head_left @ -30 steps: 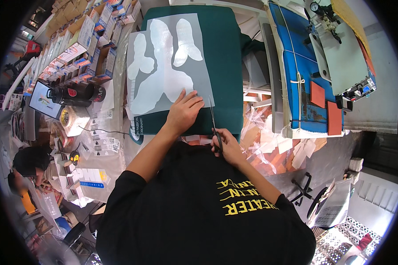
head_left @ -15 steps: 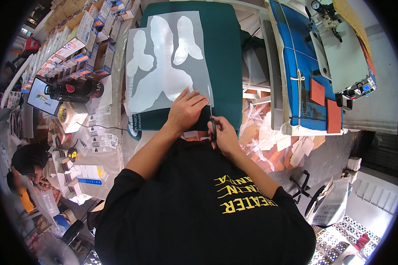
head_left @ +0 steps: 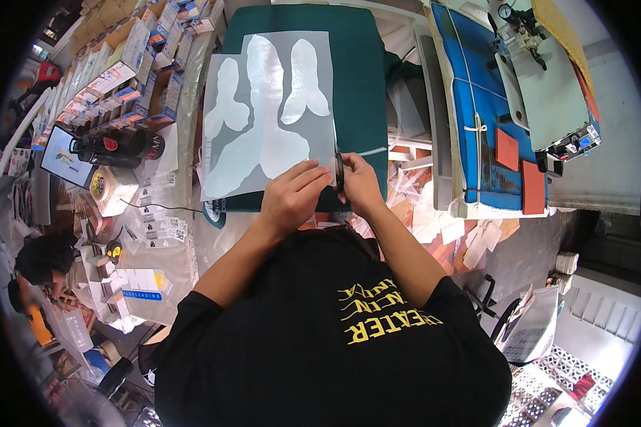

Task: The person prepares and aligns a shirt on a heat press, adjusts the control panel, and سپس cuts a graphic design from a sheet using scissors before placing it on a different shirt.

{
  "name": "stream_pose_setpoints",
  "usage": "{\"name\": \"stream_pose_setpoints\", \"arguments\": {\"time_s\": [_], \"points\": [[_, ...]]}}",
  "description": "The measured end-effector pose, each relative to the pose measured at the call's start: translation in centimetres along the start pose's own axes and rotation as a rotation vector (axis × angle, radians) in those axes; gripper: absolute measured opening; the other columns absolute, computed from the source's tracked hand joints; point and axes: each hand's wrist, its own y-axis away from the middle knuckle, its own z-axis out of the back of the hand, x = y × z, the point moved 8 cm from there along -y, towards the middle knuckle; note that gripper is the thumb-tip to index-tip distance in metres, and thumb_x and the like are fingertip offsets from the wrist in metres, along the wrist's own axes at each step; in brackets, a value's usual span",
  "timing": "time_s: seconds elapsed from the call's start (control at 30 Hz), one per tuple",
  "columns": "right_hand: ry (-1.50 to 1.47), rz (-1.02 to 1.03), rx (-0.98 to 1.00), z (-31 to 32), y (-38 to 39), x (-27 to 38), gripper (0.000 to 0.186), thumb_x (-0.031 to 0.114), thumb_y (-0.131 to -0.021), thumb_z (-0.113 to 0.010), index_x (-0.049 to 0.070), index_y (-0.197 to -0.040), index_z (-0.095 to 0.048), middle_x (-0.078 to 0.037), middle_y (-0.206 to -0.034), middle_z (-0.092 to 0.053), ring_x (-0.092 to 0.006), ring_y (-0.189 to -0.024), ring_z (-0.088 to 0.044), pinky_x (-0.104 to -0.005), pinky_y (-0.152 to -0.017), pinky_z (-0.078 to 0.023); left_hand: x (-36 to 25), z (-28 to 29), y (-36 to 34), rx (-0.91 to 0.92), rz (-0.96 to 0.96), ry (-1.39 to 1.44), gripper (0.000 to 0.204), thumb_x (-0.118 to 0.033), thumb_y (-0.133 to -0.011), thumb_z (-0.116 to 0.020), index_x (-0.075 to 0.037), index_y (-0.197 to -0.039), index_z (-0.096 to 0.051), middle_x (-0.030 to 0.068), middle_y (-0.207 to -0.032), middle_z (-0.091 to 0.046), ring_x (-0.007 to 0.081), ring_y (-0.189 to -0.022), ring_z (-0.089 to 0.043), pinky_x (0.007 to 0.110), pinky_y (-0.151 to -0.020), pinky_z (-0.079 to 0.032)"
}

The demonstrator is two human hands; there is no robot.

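Note:
A grey translucent sheet with several silvery-white rounded shapes lies on a dark green padded board. My left hand rests palm-down on the sheet's near right corner, fingers stretched out close together. Black-handled scissors are gripped in my right hand and stand at the sheet's right edge, pointing away from me. A thin pale strip sticks out to the right just beyond that hand. The fingers hide part of the scissors.
On the left are open cardboard boxes, a black bottle, a tape roll and a tablet-like screen. A blue-topped bench with a machine stands right. Paper scraps lie below. Another person is at far left.
The sheet has slid slightly toward me, along with my left hand. My right hand with the scissors has moved farther up the right edge, and a thin strip now juts out there.

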Motion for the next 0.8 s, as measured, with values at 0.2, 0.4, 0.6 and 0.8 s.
{"name": "stream_pose_setpoints", "arguments": {"time_s": [0.2, 0.4, 0.6, 0.8], "points": [[0.023, 0.044, -0.011, -0.3, -2.2, 1.3, 0.024, 0.015, -0.098, -0.056, -0.002, -0.115, -0.058, -0.003, -0.072, -0.058, -0.0094, -0.055, -0.054, -0.0244, -0.038, -0.039, -1.4, 1.6, 0.1, -0.008, 0.007, 0.038, 0.027, 0.006, -0.072, -0.067, -0.002, -0.097, -0.071, 0.0122, -0.102, -0.072, 0.0323, -0.101, -0.07, 0.038, -0.084, -0.059], [0.032, 0.069, -0.058, -0.1, -5.2, 3.8, 0.02, 0.015, -0.098, -0.053, -0.001, -0.109, -0.059, -0.004, -0.072, -0.058, -0.0106, -0.056, -0.054, -0.0246, -0.038, -0.036, -3.3, 3.3, 0.6, -0.009, -0.004, 0.052, 0.031, 0.003, -0.069, -0.069, -0.002, -0.099, -0.07, 0.0104, -0.104, -0.071, 0.0307, -0.103, -0.068, 0.04, -0.092, -0.056], [0.069, 0.118, -0.087, 0.6, -9.2, 6.4, 0.02, 0.015, -0.098, -0.052, -0.001, -0.108, -0.06, -0.004, -0.072, -0.058, -0.0117, -0.056, -0.053, -0.0265, -0.04, -0.036, -5.9, 4.8, 1.3, -0.02, -0.012, 0.088, 0.027, 0.006, -0.073, -0.069, -0.001, -0.099, -0.071, 0.0126, -0.103, -0.072, 0.0327, -0.104, -0.069, 0.044, -0.093, -0.056], [0.072, 0.151, -0.104, 1.7, -12.6, 8.4, 0.025, 0.014, -0.097, -0.049, -0.002, -0.113, -0.06, -0.007, -0.079, -0.061, -0.013, -0.06, -0.057, -0.0262, -0.042, -0.041, -7.1, 6.2, 1.2, -0.018, -0.032, 0.111, 0.03, 0.006, -0.073, -0.068, -0.001, -0.102, -0.07, 0.0125, -0.105, -0.071, 0.0328, -0.105, -0.069, 0.043, -0.092, -0.057]]}}
